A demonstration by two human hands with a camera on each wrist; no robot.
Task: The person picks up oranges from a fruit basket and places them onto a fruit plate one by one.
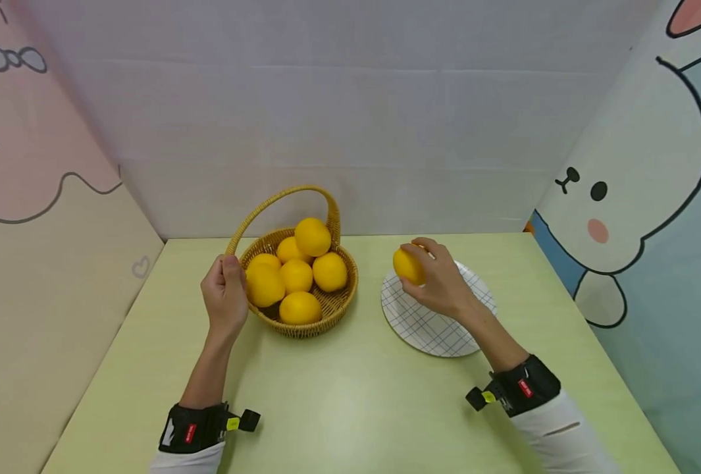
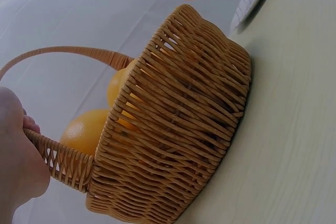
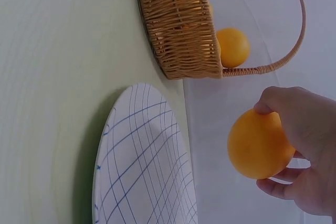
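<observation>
My left hand [image 1: 226,289] grips the handle [image 2: 68,163] of a wicker basket [image 2: 173,114] near its left base. Several round oranges [image 1: 297,275] are piled in the basket, one on top at the back; they look yellow in the head view. With thumb and fingertips, my right hand [image 1: 439,276] holds a single orange [image 3: 260,144]. That orange is above the left part of a white plate with a blue grid pattern [image 1: 427,329], apart from its surface in the right wrist view. The hand and forearm hide part of the plate's right side.
Basket and plate stand on a pale wooden table [image 1: 326,401], with a gap between them. A whitish sheet [image 1: 350,131] rises behind the table's back edge. Printed panels with cartoon figures [image 1: 611,230] stand along both sides.
</observation>
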